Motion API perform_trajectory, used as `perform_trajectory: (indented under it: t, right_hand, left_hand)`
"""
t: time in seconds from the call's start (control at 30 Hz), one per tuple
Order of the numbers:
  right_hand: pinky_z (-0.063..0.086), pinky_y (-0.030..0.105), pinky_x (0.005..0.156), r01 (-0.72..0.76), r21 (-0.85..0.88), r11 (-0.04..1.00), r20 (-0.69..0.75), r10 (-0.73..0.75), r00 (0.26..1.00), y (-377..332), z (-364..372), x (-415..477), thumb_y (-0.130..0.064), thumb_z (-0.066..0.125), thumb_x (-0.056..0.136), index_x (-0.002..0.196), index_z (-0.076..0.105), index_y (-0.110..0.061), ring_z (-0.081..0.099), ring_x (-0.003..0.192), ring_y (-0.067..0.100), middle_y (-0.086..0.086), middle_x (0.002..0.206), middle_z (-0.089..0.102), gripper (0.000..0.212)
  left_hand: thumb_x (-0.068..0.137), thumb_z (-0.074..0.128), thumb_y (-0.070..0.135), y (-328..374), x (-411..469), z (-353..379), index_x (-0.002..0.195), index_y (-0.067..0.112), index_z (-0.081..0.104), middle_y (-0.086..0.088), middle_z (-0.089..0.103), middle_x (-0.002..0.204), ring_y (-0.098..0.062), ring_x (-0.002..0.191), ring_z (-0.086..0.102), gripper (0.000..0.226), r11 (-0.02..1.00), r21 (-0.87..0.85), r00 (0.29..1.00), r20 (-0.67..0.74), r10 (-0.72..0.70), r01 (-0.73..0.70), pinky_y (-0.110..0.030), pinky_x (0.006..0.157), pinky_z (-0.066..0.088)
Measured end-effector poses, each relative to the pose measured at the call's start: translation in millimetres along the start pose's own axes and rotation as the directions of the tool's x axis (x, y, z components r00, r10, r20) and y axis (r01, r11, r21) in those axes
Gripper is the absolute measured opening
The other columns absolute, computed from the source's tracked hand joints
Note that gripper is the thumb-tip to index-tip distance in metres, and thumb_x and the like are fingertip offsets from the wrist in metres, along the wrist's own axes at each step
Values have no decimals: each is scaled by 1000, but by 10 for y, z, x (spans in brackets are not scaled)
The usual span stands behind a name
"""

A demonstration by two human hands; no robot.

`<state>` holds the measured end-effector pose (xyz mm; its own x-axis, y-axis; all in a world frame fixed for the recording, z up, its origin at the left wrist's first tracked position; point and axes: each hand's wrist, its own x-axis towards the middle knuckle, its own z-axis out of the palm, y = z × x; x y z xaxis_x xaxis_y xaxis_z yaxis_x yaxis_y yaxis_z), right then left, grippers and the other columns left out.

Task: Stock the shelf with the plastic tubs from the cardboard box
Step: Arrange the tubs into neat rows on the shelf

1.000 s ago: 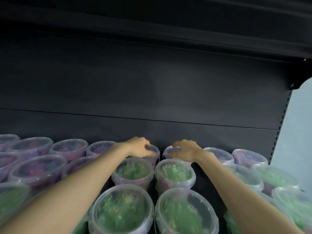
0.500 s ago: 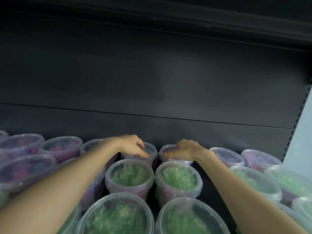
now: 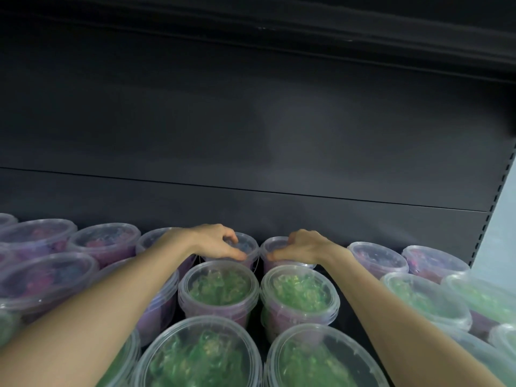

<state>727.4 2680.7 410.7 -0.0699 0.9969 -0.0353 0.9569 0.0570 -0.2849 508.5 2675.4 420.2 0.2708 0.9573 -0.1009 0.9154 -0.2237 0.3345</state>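
**Back-row pair being seated against the rear of the shelf**

A dark back panel (image 3: 251, 129) is filling most of the view, with the shelf (image 3: 349, 322) showing only as black slivers between rows of clear lidded tubs.

The left hand (image 3: 215, 243) is gripping the left back tub (image 3: 247, 247), fingers curled over its lid and thumb lying along the near rim. The right hand (image 3: 300, 247) is gripping the right back tub (image 3: 272, 244) the same way. Over the last second both hands are staying on this same pair, while the gap between the two tubs seems to be closing; they are now sitting just beside each other at the shelf's rear edge. That suggests the placement is nearly finished and release is the next step.

Two green-filled tubs (image 3: 219, 289) are standing directly in front and hiding the lower walls of the held pair, so whether those are resting on the shelf cannot be told. The cardboard box is not showing anywhere. The shelf's front edge is being cut off at the bottom, and the contents are blurring into colour only.
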Motion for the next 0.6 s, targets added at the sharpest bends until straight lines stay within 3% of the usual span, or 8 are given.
perform_trajectory:
  t: [0.1, 0.3, 0.4, 0.5, 0.6]
  right_hand:
    - [44, 29, 62, 21, 19, 1000, -27, -21, 999, 4, -8, -24, -80, 58, 43, 89, 59, -20, 59, 84, 21, -1, 90, 61, 75]
    - [38, 27, 55, -2, 164, 987, -116, 21, 993, 33, -110, -81, -77, 63, 57, 69, 54, -15, 56, 72, 19, 0, 78, 57, 63]
    - [39, 28, 56, 6, 183, 983, -119, 16, 993, 11, -157, -98, -77, 62, 59, 70, 54, -16, 56, 73, 19, 0, 79, 57, 63]
    - [41, 28, 59, 3, 148, 989, -107, 13, 994, 1, -128, -91, -78, 62, 59, 83, 60, -16, 58, 80, 19, -2, 84, 58, 66]
    - [39, 28, 59, 5, 93, 996, -68, 1, 998, 7, -61, -73, -75, 64, 59, 77, 55, -19, 58, 82, 21, -1, 84, 58, 59]
  left_hand:
    - [71, 65, 64, -11, -20, 5, 128, 34, 51, 7, 47, 138, -15, 125, 45, 66, 1000, -13, 1000, -24, 2, -3, -33, 103, 38]
    - [71, 66, 63, -23, -21, 12, 127, 34, 52, 6, 45, 140, -17, 128, 43, 64, 999, -46, 999, -45, 2, -4, -31, 102, 36]
    - [73, 66, 62, -17, -31, 15, 129, 33, 51, 6, 46, 140, -17, 127, 44, 65, 999, -44, 999, -41, 1, -3, -31, 102, 36]
    - [73, 66, 61, -17, -25, 15, 131, 33, 50, 6, 47, 140, -16, 126, 45, 66, 999, -51, 1000, -28, -5, 4, -32, 103, 37]
    - [75, 64, 59, -8, -17, 6, 132, 32, 49, 6, 45, 142, -16, 127, 44, 65, 998, -54, 1000, 2, -12, 12, -32, 105, 36]
